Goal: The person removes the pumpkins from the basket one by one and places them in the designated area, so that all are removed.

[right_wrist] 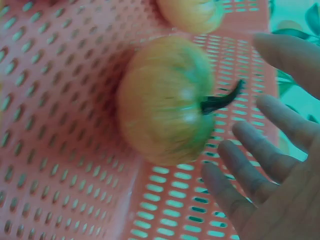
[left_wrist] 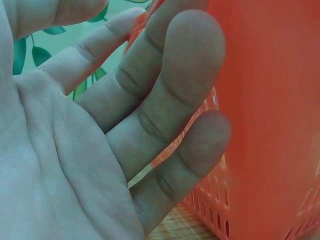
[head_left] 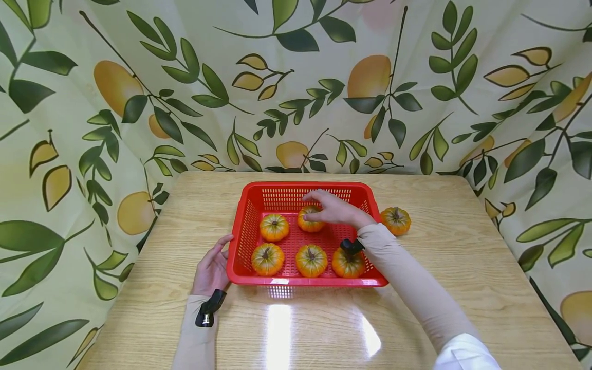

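A red plastic basket (head_left: 238, 231) with slotted walls holds several small orange pumpkins. My right hand (head_left: 335, 209) reaches into it over the pumpkin at the back middle (head_left: 305, 222). In the right wrist view, that hand's fingers are spread beside a pumpkin (right_wrist: 162, 105) with a dark curved stem, with a gap between them. My left hand (head_left: 213, 270) is at the basket's left side, palm up, fingers loosely extended. From the left wrist view, its fingertips (left_wrist: 195, 50) lie against or very near the red wall; exact contact is hard to tell.
One more pumpkin (head_left: 395, 221) sits on the wooden table (head_left: 439, 246) just right of the basket. Along the basket's front lie more pumpkins (head_left: 311, 260), one partly covered by the right wrist's camera (head_left: 352, 246). Leaf-and-fruit patterned cloth (head_left: 296, 103) hangs around the table.
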Tool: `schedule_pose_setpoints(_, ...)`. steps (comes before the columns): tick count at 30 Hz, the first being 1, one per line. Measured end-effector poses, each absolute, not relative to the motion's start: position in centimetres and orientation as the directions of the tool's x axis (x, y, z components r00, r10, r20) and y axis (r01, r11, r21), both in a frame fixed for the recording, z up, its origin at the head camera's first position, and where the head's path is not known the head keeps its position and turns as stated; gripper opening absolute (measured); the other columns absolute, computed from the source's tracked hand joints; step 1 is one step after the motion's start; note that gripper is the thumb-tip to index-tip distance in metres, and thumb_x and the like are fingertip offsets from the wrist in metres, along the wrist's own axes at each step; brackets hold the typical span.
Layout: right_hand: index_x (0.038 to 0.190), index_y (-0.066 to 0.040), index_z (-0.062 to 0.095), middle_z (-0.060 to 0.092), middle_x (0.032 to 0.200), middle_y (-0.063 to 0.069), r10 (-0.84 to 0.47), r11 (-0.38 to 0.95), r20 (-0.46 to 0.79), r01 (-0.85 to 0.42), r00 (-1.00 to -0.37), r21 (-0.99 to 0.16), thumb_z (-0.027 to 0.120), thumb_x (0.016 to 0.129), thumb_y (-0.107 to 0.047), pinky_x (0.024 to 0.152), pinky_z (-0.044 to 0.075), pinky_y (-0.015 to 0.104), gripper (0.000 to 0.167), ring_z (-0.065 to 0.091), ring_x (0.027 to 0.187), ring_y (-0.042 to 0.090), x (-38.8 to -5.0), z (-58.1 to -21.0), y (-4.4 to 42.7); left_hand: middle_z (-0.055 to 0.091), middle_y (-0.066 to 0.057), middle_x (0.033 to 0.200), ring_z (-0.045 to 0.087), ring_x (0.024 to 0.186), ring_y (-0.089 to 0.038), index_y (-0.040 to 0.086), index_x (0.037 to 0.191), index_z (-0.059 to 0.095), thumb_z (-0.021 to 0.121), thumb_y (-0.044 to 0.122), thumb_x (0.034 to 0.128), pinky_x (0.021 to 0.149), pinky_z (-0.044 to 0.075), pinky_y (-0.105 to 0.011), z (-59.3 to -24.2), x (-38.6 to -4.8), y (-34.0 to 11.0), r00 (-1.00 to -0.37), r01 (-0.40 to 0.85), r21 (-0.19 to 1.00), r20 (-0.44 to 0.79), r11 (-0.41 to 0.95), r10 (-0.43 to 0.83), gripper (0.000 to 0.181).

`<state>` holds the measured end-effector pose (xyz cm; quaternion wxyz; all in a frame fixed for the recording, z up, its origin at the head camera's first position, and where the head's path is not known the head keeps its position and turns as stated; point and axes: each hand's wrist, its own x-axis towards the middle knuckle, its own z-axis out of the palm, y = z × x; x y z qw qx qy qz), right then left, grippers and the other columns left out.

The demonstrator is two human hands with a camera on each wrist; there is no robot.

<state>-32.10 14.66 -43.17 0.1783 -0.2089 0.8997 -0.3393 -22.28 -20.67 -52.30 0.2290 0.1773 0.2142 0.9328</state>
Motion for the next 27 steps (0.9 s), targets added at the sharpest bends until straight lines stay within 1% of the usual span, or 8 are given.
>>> schedule_pose_setpoints(8,0.142,-0.008,0.052,0.05,0.141,0.013,-0.498,0.732,-0.208,-0.279,-0.842,-0.622,0.073,0.093,-0.028,0.115,0.042,0.048,0.058,0.047,0.128,0.029,-32.2,-44.0,14.5,0.071,-0.016,0.126,0.07,0.115,-0.023,0.006,0.135,0.058,0.015,0.018,0.1109,0.099,0.056,-0.033,-52.1,-22.2,-20.6,-0.829,-0.368,0.464,0.228,-0.806,0.51,0.051)
schedule_pose_setpoints(14,0.144,-0.01,0.051,0.047,0.144,0.016,-0.497,0.748,-0.226,-0.281,-0.838,-0.602,0.074,0.092,-0.029,0.115,0.04,0.05,0.06,0.043,0.131,0.031,-32.0,-44.3,14.4,0.072,-0.016,0.125,0.071,0.114,-0.023,0.008,0.135,0.059,0.016,0.019,0.111,0.099,0.057,-0.033,-52.1,-22.1,-20.7,-0.843,-0.368,0.479,0.19,-0.797,0.503,0.051)
schedule_pose_setpoints(19,0.143,-0.014,0.052,0.046,0.145,0.013,-0.486,0.762,-0.247,-0.269,-0.838,-0.589,0.075,0.091,-0.03,0.116,0.04,0.048,0.059,0.041,0.133,0.029,-31.9,-44.4,14.5,0.072,-0.016,0.126,0.07,0.115,-0.023,0.008,0.134,0.06,0.018,0.019,0.1112,0.1,0.056,-0.033,-52.0,-22.0,-20.7,-0.855,-0.362,0.494,0.161,-0.79,0.492,0.049)
schedule_pose_setpoints(24,0.141,-0.014,0.054,0.046,0.145,0.014,-0.507,0.762,-0.25,-0.294,-0.825,-0.577,0.075,0.092,-0.03,0.115,0.04,0.05,0.055,0.041,0.134,0.03,-31.9,-44.6,14.6,0.071,-0.016,0.126,0.069,0.116,-0.023,0.008,0.133,0.06,0.018,0.019,0.1111,0.099,0.056,-0.034,-52.0,-22.0,-20.7,-0.851,-0.374,0.473,0.167,-0.798,0.498,0.049)
schedule_pose_setpoints(27,0.141,-0.015,0.053,0.045,0.144,0.014,-0.504,0.762,-0.259,-0.283,-0.824,-0.582,0.075,0.091,-0.031,0.115,0.04,0.049,0.057,0.041,0.133,0.029,-32.0,-44.7,14.6,0.071,-0.016,0.126,0.069,0.116,-0.023,0.008,0.134,0.06,0.016,0.019,0.111,0.099,0.057,-0.034,-52.0,-22.1,-20.7,-0.847,-0.378,0.462,0.177,-0.802,0.501,0.05)
